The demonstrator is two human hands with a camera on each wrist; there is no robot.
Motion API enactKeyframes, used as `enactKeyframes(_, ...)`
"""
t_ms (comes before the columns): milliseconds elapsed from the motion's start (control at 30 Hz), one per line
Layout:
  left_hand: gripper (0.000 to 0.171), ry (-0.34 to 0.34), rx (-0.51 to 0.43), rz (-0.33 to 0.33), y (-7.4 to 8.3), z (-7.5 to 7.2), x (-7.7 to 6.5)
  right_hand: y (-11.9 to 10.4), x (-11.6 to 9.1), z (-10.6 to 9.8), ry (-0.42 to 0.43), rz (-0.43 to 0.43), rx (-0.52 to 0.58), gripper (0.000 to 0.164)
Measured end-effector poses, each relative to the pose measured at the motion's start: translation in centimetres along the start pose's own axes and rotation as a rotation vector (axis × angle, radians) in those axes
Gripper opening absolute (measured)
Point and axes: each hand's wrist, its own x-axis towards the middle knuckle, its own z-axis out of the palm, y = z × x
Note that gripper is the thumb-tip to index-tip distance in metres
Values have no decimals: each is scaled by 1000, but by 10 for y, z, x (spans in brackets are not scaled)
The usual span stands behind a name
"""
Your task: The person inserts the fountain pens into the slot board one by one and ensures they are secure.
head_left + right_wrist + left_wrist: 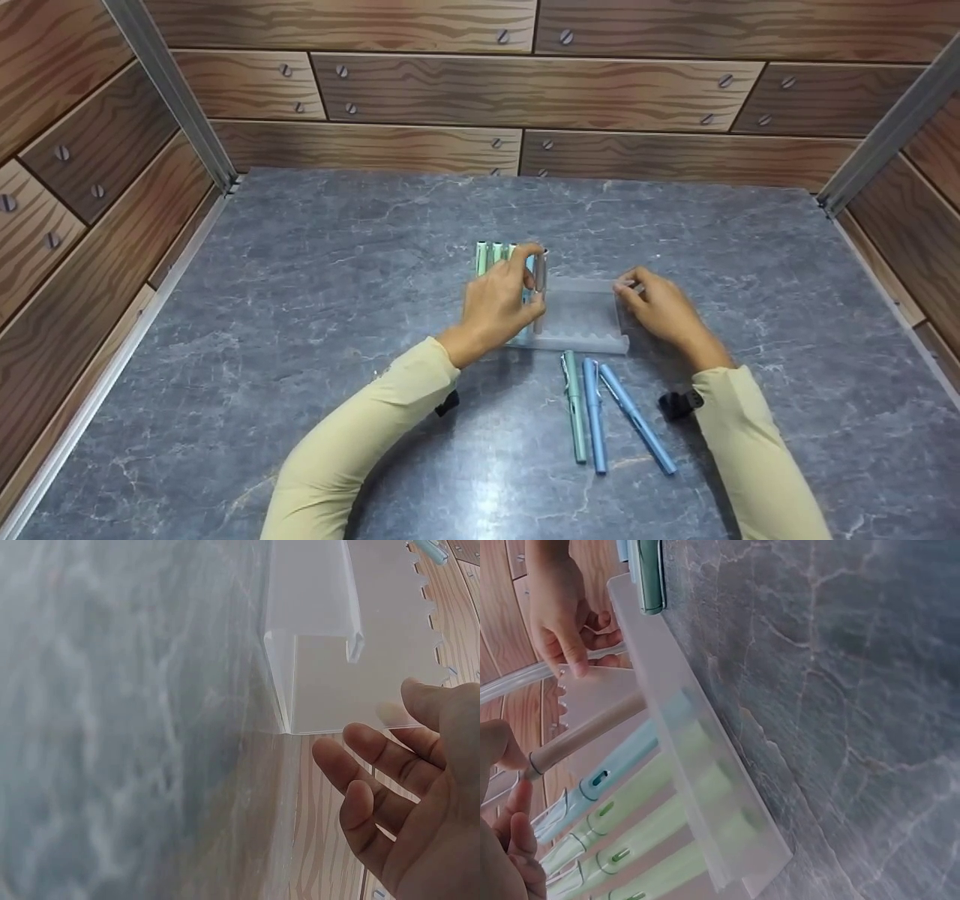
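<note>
A translucent plastic pen tray (581,307) with notched edges lies on the table. My left hand (493,304) is over its left part, thumb and fingers pinching a grey-brown pen (592,731) whose lower end sits in the tray. Left of that pen, a light blue pen (619,769) and several light green pens (641,810) lie side by side in the tray, partly hidden by the hand in the head view. At the tray's right edge, my right hand (664,307) pinches the thin plastic, thumb on one face and a fingertip showing through from behind (391,715).
In front of the tray lie a loose green pen (574,409) and two blue pens, one nearly straight (594,420) and one slanted (637,420). Wood-patterned walls (420,86) enclose the grey marbled table (337,240) at the back and sides.
</note>
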Motion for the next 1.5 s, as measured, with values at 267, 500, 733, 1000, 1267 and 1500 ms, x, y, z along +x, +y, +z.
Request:
enactKeyframes(267, 58, -45, -6, -30, 0, 6, -1, -1, -1, 0, 5, -7, 2, 26)
enactKeyframes(500, 59, -91, -9, -64, 2, 7, 1, -1, 0, -1, 3, -6, -10, 25)
enactKeyframes(733, 61, -117, -7, -83, 1, 6, 5, 0, 1, 0, -1, -3, -3, 25)
enactKeyframes(1000, 61, -151, -14, -91, 1, 5, 8, 0, 0, 1, 16, -16, 4, 22)
enactKeyframes(1267, 60, -163, 28, -71, 3, 3, 12, 1, 1, 1, 13, -19, 14, 22)
enactKeyframes(1500, 59, -177, 44, -69, 4, 3, 14, 1, 1, 1, 3, -18, 29, 23)
